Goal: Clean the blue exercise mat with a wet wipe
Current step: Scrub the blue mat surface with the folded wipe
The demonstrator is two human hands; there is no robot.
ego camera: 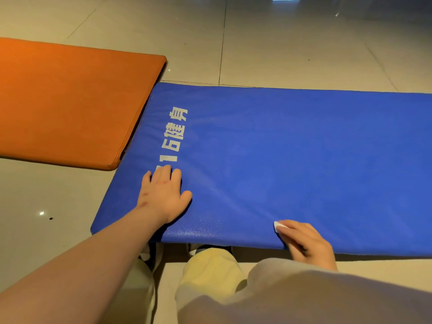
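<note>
Glossy tiled floor [304, 54] under blue mat [292, 160], orange mat [70, 101] alongside. Flat left hand [163, 195]; right hand [308, 244] grip holds wipe [279, 226].

Blue mat [292, 160] with white lettering [174, 136], orange mat [70, 101], white wipe [279, 226], beige tiled floor [280, 43].

The left forearm [98, 260] is bare, with small reddish scratches on the left hand [163, 197]. A loose grey-beige sleeve [304, 298] covers the right arm; the trousers [210, 270] are pale yellow.
</note>
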